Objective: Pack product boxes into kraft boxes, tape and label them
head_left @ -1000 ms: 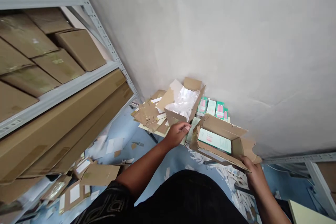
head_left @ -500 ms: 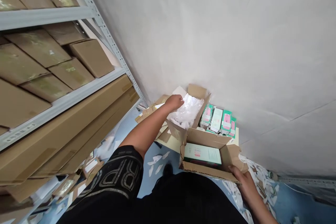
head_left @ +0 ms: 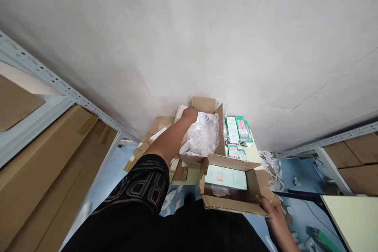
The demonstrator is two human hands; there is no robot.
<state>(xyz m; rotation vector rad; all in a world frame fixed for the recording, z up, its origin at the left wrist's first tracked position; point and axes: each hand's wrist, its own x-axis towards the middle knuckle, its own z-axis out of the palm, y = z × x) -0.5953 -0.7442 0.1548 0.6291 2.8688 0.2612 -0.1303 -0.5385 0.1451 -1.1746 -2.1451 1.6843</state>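
Observation:
My right hand (head_left: pixel 269 205) grips the right end of a small open cardboard box (head_left: pixel 236 203), held in front of my body. A pale green and white carton (head_left: pixel 226 176) lies inside it, with a bit of clear plastic below. At the upper left edge of a larger open cardboard box (head_left: pixel 220 132), my left hand (head_left: pixel 189 115) is closed; what its fingers hold, if anything, is hidden. Crumpled clear plastic and white paper (head_left: pixel 203 134) fill that larger box, right beside the hand.
Green, pink and white cartons (head_left: pixel 238 129) sit right of the larger box on a pale table (head_left: pixel 252 151). Flattened cardboard (head_left: pixel 159 125) lies left. Long cartons (head_left: pixel 59 157) fill a metal shelf at left; another shelf (head_left: pixel 333 169) stands right. Paper scraps litter the blue floor (head_left: pixel 301 173).
The view has swung right, bringing the right-hand shelf into sight. In the small box the carton sits nearer the far side, and plastic shows below it. Both hands remain at their boxes.

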